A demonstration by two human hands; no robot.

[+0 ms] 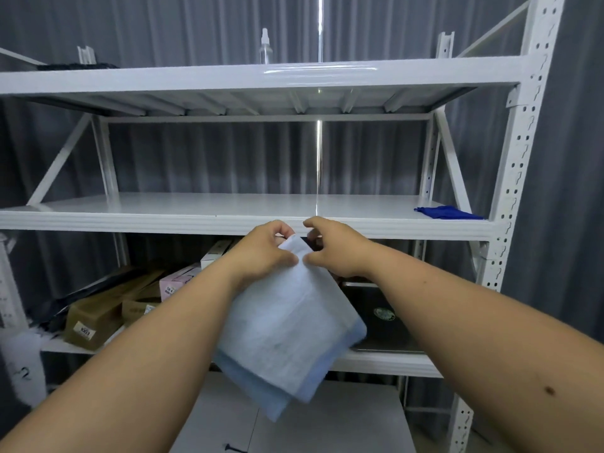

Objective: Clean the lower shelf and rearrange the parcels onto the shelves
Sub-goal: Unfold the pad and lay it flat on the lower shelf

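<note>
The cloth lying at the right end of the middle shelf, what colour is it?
Dark blue cloth, seen in the head view.

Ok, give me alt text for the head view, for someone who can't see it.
Both hands, left hand and right hand, pinch the top edge of a folded pale blue cloth in front of a white metal shelf rack. Cardboard parcels lie on the lower shelf behind; a dark blue cloth sits at the middle shelf's right end, a spray bottle on top.
</note>
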